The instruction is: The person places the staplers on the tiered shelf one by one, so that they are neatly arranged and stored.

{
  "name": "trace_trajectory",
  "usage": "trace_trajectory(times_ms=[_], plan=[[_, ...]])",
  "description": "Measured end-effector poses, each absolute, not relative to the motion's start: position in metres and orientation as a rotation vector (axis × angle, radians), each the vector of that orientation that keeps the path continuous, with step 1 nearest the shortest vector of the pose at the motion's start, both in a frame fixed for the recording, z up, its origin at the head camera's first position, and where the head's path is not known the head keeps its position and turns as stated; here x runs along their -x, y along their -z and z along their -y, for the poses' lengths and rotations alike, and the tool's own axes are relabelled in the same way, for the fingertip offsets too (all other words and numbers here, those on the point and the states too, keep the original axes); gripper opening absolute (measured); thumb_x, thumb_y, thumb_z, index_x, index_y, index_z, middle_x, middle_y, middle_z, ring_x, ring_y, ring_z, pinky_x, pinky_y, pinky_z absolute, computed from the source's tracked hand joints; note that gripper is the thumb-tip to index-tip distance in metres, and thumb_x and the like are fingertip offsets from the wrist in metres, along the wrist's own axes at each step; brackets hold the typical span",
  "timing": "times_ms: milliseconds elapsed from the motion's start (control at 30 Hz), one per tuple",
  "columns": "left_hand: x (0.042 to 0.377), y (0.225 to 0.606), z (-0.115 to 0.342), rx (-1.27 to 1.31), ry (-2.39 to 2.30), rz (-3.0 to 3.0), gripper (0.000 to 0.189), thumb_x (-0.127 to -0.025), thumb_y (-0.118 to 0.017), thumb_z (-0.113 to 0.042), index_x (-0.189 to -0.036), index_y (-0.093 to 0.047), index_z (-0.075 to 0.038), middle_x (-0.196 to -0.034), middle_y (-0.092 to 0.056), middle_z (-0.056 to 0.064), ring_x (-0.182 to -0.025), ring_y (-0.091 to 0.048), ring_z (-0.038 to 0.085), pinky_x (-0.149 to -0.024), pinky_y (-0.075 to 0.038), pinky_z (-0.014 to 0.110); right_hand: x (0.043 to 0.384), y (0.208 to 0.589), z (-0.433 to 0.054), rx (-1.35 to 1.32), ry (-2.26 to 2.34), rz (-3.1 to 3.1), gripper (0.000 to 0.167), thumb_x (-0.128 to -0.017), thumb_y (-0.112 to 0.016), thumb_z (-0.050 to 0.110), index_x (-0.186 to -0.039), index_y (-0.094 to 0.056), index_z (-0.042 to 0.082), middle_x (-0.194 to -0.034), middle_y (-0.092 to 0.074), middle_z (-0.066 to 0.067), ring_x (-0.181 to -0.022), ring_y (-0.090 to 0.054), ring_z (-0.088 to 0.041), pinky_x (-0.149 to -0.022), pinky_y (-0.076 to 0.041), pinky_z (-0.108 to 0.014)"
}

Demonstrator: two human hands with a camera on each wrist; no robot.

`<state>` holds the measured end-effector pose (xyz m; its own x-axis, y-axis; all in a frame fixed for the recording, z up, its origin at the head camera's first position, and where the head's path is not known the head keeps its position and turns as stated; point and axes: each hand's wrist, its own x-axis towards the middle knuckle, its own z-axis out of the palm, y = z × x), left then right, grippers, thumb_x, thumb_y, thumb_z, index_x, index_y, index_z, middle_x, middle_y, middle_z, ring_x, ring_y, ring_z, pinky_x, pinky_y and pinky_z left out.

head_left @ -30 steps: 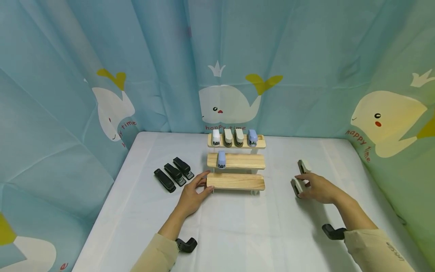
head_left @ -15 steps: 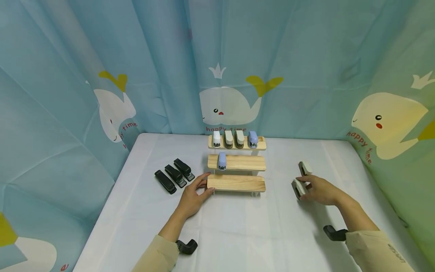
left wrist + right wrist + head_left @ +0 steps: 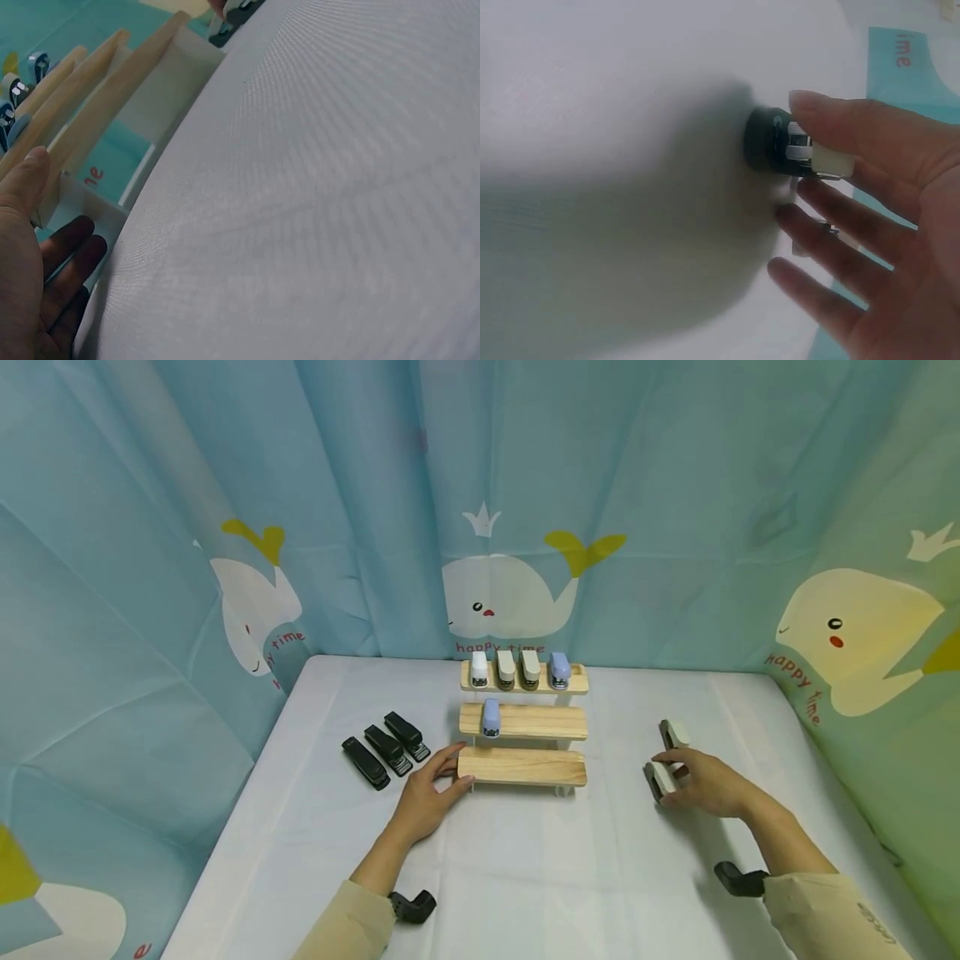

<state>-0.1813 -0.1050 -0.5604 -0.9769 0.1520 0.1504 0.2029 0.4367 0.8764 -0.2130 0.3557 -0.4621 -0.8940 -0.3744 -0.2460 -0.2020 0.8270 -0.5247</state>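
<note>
My right hand (image 3: 708,785) pinches a cream stapler (image 3: 832,160) with a dark base between thumb and fingers, at the right of the table. Just behind it in the head view stands a second cream stapler (image 3: 674,734). At the middle, my left hand (image 3: 422,797) holds the left end of a three-tier wooden stand (image 3: 522,767), thumb at the front corner of the lowest board. A blue stapler (image 3: 491,718) stands on the middle tier. The top tier carries a white stapler (image 3: 479,668), two cream staplers (image 3: 506,669) and another blue stapler (image 3: 559,669).
Three black staplers (image 3: 387,747) lie side by side left of the stand. A white cloth (image 3: 517,877) covers the table, and blue whale-print curtains (image 3: 360,510) enclose its back and sides. Black wrist-camera mounts (image 3: 412,907) stick out from both wrists.
The head view's scene has shifted slightly downward. Both hands keep their places on the stand and the stapler.
</note>
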Motion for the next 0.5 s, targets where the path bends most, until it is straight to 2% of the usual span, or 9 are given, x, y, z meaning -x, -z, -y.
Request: trace_trajectory(times_ms=[233, 500], plan=[[0.18, 0.561, 0.104, 0.327, 1.598, 2.623, 0.064, -0.095, -0.07, -0.053, -0.153, -0.047, -0.038, -0.131, -0.073, -0.005, -0.123, -0.068, 0.019, -0.115, -0.044, 0.055, 0.209, 0.468, -0.357, 0.45, 0.735, -2.722, 0.071, -0.08, -0.09, 0.024, -0.137, -0.058, -0.005, -0.131, -0.062, -0.03, -0.111, -0.066, -0.043, -0.08, -0.056, -0.042], [0.18, 0.562, 0.105, 0.338, 1.585, 2.615, 0.067, -0.096, -0.07, -0.051, -0.155, -0.047, -0.029, -0.13, -0.073, -0.004, -0.123, -0.068, 0.021, -0.113, -0.045, 0.056, 0.203, 0.476, -0.355, 0.444, 0.807, -2.769, 0.068, -0.081, -0.09, 0.026, -0.134, -0.06, -0.005, -0.121, -0.066, -0.027, -0.106, -0.069, -0.041, -0.078, -0.057, -0.043]])
